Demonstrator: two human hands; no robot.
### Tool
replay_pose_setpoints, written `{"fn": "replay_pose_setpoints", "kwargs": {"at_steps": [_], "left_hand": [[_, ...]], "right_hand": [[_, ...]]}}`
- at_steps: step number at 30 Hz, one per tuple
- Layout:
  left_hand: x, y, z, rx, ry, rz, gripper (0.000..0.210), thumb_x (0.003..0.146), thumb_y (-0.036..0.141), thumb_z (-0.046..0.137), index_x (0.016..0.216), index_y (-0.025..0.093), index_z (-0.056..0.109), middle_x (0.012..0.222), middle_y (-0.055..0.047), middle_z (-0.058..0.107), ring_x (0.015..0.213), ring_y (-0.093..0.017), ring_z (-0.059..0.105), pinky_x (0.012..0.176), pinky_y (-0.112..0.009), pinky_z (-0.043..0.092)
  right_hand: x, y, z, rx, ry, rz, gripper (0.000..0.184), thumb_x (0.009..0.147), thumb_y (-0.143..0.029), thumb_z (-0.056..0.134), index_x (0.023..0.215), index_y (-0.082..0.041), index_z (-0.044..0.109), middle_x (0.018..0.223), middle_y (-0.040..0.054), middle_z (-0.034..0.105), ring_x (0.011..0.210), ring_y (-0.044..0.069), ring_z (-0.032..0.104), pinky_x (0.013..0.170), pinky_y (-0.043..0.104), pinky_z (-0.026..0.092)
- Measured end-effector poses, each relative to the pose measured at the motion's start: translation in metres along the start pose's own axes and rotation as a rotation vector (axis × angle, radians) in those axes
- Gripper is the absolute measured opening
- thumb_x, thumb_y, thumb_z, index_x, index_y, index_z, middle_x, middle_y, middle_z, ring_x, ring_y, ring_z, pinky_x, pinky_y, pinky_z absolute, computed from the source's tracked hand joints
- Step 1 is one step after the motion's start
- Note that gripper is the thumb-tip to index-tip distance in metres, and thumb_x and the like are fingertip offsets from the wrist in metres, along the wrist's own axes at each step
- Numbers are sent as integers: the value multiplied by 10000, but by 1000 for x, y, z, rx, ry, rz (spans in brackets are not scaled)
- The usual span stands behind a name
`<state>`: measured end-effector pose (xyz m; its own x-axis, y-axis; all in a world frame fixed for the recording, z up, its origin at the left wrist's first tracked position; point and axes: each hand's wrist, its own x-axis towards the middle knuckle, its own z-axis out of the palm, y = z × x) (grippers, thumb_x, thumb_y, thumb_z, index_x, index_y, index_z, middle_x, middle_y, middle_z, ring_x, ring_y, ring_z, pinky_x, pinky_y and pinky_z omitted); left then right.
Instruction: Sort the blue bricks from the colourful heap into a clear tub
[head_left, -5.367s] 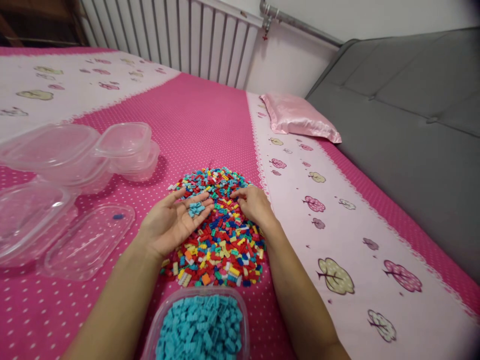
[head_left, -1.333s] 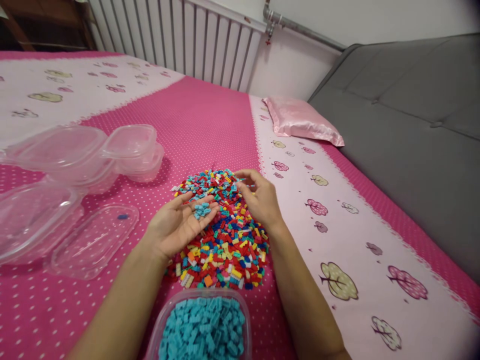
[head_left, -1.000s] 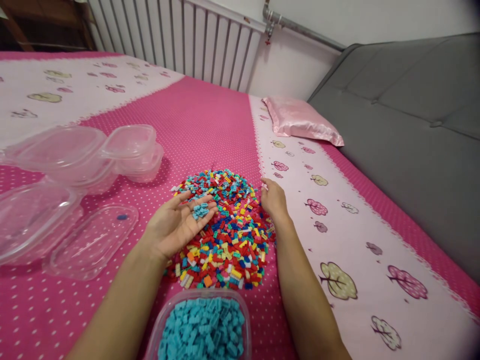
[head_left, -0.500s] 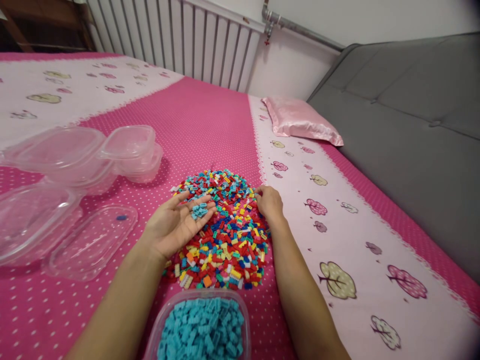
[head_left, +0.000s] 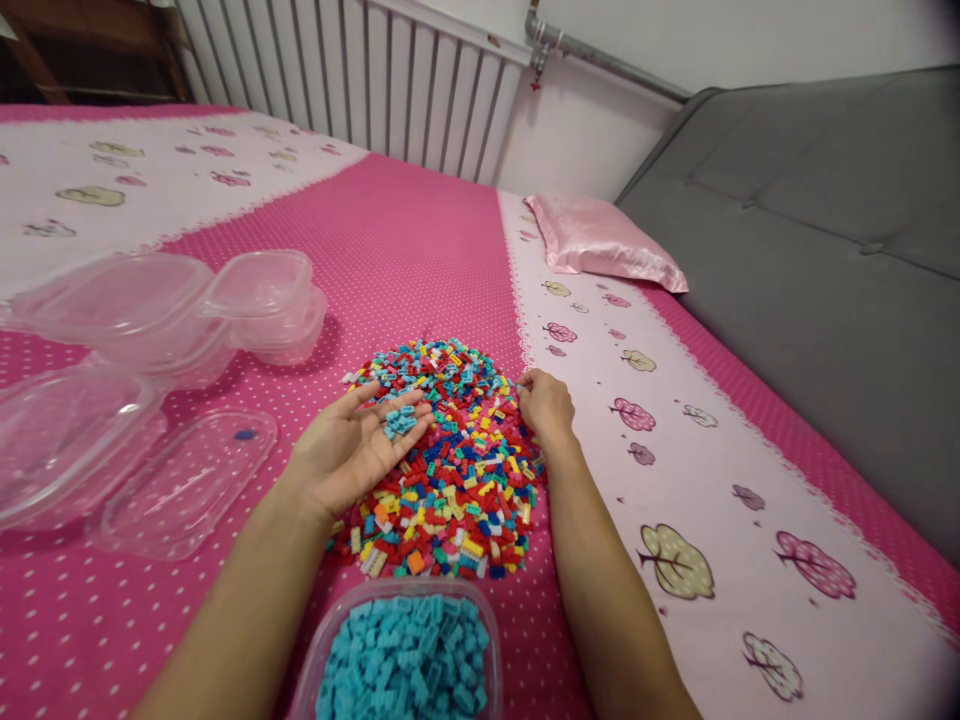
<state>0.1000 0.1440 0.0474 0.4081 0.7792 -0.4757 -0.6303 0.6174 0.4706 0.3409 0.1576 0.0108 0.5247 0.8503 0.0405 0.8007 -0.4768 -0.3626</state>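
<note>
Palm up over the left part of a pile of small mixed-colour building bricks (head_left: 457,480), my left hand (head_left: 356,445) carries several light blue building bricks (head_left: 401,420) on its outstretched fingers. At the pile's right edge, my right hand (head_left: 547,405) has its fingers pinched together. Whatever is between those fingertips is too small to make out. Closest to me, between my forearms, stands a clear plastic container (head_left: 493,640) filled with light blue building bricks (head_left: 405,660).
Clear plastic containers (head_left: 262,290) are grouped on the left, with a loose clear lid (head_left: 187,485) beside them. Everything lies on a pink patterned bedspread (head_left: 420,240). A pink pillow (head_left: 604,240) rests near the grey headboard (head_left: 810,220). A white radiator (head_left: 352,80) lines the wall.
My right hand has shifted slightly right, away from the pile's edge, with its fingers still pinched. My left hand and the bricks on it stay in place.
</note>
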Motion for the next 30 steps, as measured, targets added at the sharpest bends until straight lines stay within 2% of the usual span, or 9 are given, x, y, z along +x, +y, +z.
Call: {"fn": "replay_pose_setpoints", "kwargs": {"at_steps": [11,25,30], "left_hand": [[0,1,0,23,-12,0,320,930,214,394,1128,10,541,1004,-207,649,870,-270,706,736,-330,617],[-1,0,1,-19,10,-19,346,924,203,404,1192,20,525,981,-213,665,861,-272,706,705,-349,621],[-3,0,3,-21,19,-16,366,925,205,409,1196,-15,520,969,-227,663,863,-283,704,700,-347,622]], "right_hand": [[0,0,-1,-12,-1,13,228,848,-250,523,1007,-259,686,1044,58,710,1004,227,636,803,314,481],[0,0,-3,-2,3,6,248,861,-263,498,997,-237,704,1028,94,712,980,236,644,787,321,483],[0,0,-2,10,4,14,243,855,-262,506,994,-238,704,1045,95,710,990,249,642,794,336,481]]}}
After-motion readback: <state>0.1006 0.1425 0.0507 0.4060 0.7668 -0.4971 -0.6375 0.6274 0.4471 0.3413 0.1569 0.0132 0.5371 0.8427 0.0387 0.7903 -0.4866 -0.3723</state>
